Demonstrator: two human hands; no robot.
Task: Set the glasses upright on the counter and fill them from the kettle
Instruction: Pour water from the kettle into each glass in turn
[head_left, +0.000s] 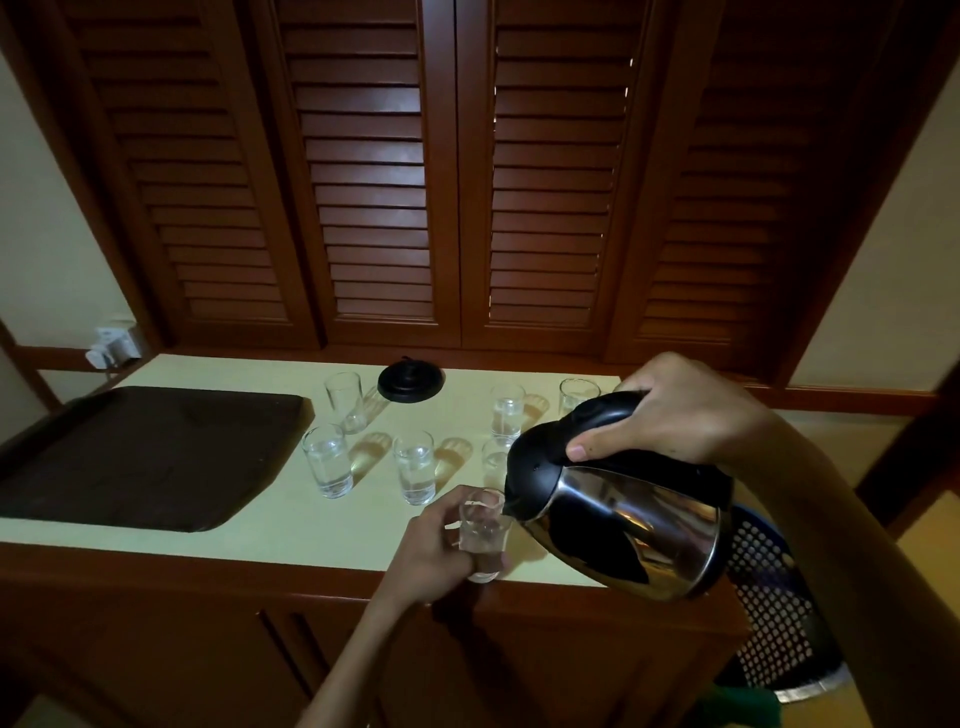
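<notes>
My right hand (675, 410) grips the black handle of a steel kettle (623, 519), tilted with its spout over a clear glass (483, 530). My left hand (436, 551) holds that glass upright above the counter's front edge. Several more glasses stand upright on the pale counter (311, 525): two in front with water (328, 460) (414, 473), one behind at the left (343, 400), one with water at the middle back (506, 415), another at the back right (577, 395). One more glass (493, 460) is partly hidden behind the kettle.
A dark tray (145, 457) lies on the counter's left part. The kettle's black base (410, 383) sits at the back by the louvred wooden doors (457, 182). A wall socket with a plug (111, 345) is at the left. A perforated blue basket (774, 623) stands right of the cabinet.
</notes>
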